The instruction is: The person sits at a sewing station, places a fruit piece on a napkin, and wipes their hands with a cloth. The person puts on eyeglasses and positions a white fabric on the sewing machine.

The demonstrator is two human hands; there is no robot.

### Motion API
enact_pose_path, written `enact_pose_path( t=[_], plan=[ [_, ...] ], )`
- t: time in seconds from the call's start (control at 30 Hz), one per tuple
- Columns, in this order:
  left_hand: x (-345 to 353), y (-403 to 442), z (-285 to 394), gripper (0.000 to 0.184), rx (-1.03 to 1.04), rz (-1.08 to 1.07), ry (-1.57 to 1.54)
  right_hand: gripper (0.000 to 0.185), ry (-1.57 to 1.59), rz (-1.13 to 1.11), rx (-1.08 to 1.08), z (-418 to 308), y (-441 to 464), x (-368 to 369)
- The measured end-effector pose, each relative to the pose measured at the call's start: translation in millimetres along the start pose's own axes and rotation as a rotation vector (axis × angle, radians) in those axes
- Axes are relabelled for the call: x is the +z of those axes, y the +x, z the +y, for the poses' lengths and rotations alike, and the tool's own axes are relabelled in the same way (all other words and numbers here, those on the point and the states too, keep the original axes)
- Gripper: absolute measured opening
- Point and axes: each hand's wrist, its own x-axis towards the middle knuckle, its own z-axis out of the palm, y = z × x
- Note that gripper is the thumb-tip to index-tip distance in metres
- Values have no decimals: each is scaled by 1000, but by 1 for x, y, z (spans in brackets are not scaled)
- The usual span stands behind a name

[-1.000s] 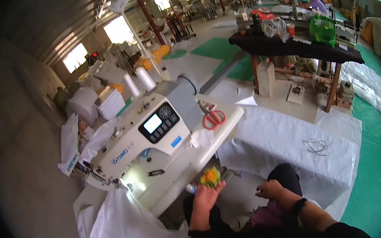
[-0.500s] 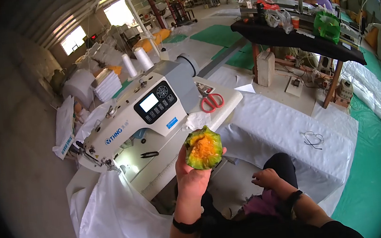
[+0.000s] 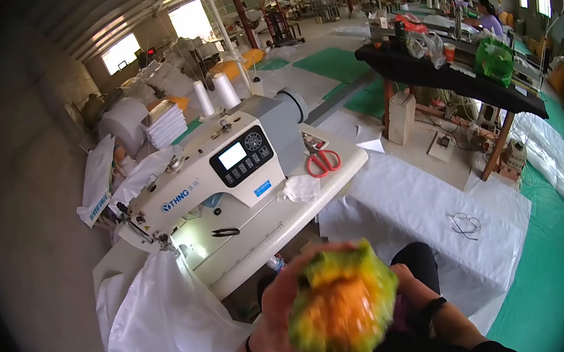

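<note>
Close to the camera, my left hand grips a melon piece with green rind and wet, ragged orange flesh facing me. The fruit is blurred and covers much of my lap. My right hand is low beside my dark-clothed knee, partly behind the melon, and its fingers are hidden. Beyond the left hand stands a white sewing machine with its lamp lit. White fabric hangs from under its needle. Black thread snips and red-handled scissors lie on the machine table.
A crumpled white tissue lies by the scissors. Eyeglasses rest on a white-covered surface to the right. Behind it, a black-covered table carries bags and a red cup. Another person sits at the far right.
My left hand has brought the melon piece down and much nearer to the camera, so it looks larger. It now partly covers my right hand. The view has shifted slightly.
</note>
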Motion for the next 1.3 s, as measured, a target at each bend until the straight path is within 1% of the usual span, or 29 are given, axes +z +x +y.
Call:
enact_pose_path(
  t=[0.03,0.1,0.13,0.17,0.2,0.23,0.27,0.33,0.37,0.4,0.47,0.5,0.53,0.6,0.63,0.73,0.77,0.83,0.87,0.9,0.97,1.0,1.07,1.1,1.13,1.17,1.2,1.27,1.3],
  plan=[
    [-5,-9,-5,103,13,-5,5,34,42,13,0,4,4,2],
    [-25,-41,-24,62,-167,157,-330,34,82,33,-6,5,6,9],
    [-31,-47,-27,51,-258,237,-497,34,58,20,15,3,6,7],
    [-6,-38,-10,51,-249,231,-491,34,34,7,38,2,7,7],
    [42,-23,19,41,-275,388,-376,34,31,15,33,4,8,11],
    [69,-15,32,40,-301,546,-260,34,69,37,19,8,9,18],
    [64,-17,25,40,-300,545,-258,34,108,58,6,11,11,23],
    [46,-23,8,55,65,-47,63,34,103,38,33,14,14,27],
    [43,-11,23,44,159,-175,592,33,96,55,25,15,13,32],
    [51,-12,24,44,163,-180,601,33,90,72,15,14,13,32],
    [70,-15,21,45,100,-84,104,35,80,39,20,14,13,31],
    [63,-11,24,45,189,-188,352,36,66,8,32,14,13,28],
    [59,-8,31,45,189,-191,353,36,68,11,32,12,13,28],
    [58,1,47,43,124,-376,499,36,50,10,45,13,13,28],
    [66,-1,47,43,121,-377,495,36,52,8,48,13,13,29],
    [99,-12,42,45,-128,261,156,36,74,-12,55,12,13,30],
    [97,-11,42,45,-135,264,152,36,77,-21,54,12,13,29],
    [93,-6,45,42,-227,341,-469,35,74,-28,52,15,11,33],
    [95,-4,47,42,-214,335,-463,35,73,27,32,15,13,34],
    [101,-4,49,42,-250,411,-368,34,73,74,11,15,15,36],
    [109,-3,51,42,-336,548,-186,34,87,52,26,15,16,33],
    [107,-3,50,42,-339,543,-190,34,107,27,46,13,13,29],
    [98,-5,48,44,-314,488,-346,34,136,12,44,13,10,24],
    [85,2,39,41,-166,378,-406,35,147,39,1,15,9,24],
    [81,1,36,41,-167,378,-408,35,158,66,-42,16,8,23],
    [79,1,36,39,-264,560,-530,35,258,228,-118,8,-9,11],
    [76,1,36,39,-264,559,-530,35,259,229,-117,7,-7,9],
    [71,-2,33,37,-300,648,-421,35,118,63,-30,5,-1,7],
    [67,-3,31,36,-316,692,-365,35,134,21,-9,7,4,13]
  ],
)
